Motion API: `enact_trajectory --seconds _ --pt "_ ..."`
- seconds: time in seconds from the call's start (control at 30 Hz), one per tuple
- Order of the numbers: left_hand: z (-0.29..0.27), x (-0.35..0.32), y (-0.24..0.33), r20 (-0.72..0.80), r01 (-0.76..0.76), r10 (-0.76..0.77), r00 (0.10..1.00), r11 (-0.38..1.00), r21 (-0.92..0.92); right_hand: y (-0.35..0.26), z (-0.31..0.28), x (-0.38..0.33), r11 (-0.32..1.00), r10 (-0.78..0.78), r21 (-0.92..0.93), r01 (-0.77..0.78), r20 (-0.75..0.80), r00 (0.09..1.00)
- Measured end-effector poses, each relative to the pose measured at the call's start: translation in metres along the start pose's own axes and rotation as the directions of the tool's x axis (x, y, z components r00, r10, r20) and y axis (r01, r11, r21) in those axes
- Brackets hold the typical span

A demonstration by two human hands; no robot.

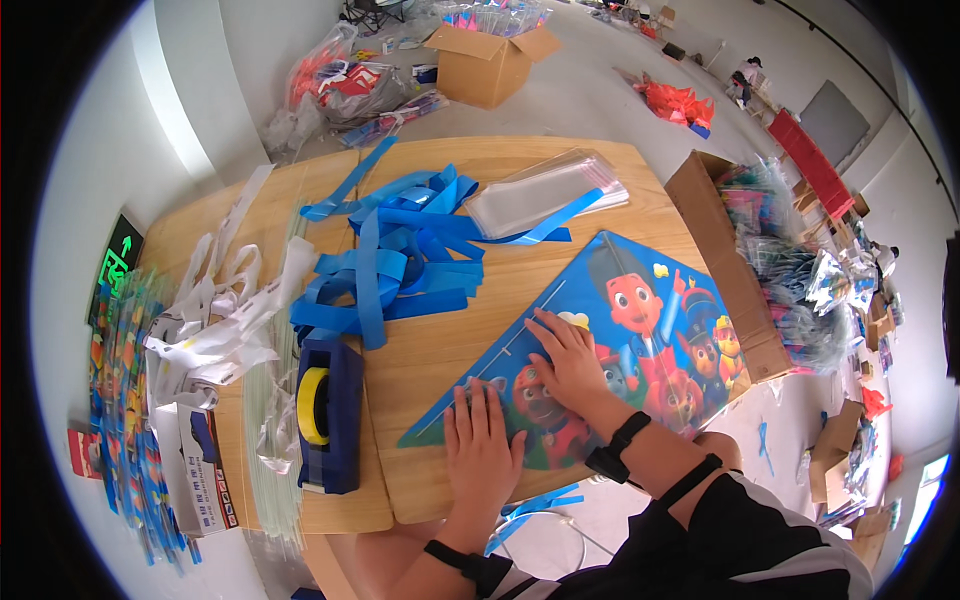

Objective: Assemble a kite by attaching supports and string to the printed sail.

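Observation:
A triangular blue kite printed with cartoon figures lies flat on the wooden table. Both my hands rest on its left part. My left hand lies near the kite's lower left corner, fingers stretched out. Higher up, my right hand is spread over the print, with its fingertips by the slanting left edge. Thin pale strips run along that edge. A dark blue tape dispenser with a yellow core stands left of the kite. Blue ribbon strips are heaped beyond it.
Clear plastic sleeves lie at the table's far side. White strips, thin pale rods and a small carton are at the left. A cardboard box of wrapped goods adjoins the right edge; another box stands beyond the table.

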State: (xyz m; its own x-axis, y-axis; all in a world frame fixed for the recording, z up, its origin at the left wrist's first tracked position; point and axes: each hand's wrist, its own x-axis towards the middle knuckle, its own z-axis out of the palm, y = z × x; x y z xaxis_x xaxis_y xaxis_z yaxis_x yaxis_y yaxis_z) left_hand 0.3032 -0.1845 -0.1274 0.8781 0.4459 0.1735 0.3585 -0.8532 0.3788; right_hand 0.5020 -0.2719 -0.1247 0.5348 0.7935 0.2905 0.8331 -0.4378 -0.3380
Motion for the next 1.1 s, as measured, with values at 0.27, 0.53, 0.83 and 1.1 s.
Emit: enact_trajectory --seconds 0.27,0.53,0.83,1.1 --pt "0.0024 -0.0023 -0.0011 0.002 -0.004 0.004 1.0 1.0 -0.004 -0.0001 0.001 -0.0009 1.0 -0.024 -0.01 0.024 -0.011 1.0" --pt "-0.001 -0.0024 0.0004 0.014 0.012 -0.013 1.0 0.999 0.034 0.0003 0.0021 -0.0008 0.999 -0.023 -0.041 0.024 0.019 1.0" --pt "0.0041 -0.0019 -0.0008 -0.007 0.004 -0.004 1.0 1.0 0.004 -0.0003 0.0007 0.0007 1.0 -0.018 -0.015 0.018 0.016 1.0" --pt "0.0019 -0.0014 -0.0006 -0.015 -0.016 0.016 1.0 1.0 -0.01 -0.0003 -0.0001 0.0002 1.0 0.008 -0.014 -0.008 0.026 1.0"
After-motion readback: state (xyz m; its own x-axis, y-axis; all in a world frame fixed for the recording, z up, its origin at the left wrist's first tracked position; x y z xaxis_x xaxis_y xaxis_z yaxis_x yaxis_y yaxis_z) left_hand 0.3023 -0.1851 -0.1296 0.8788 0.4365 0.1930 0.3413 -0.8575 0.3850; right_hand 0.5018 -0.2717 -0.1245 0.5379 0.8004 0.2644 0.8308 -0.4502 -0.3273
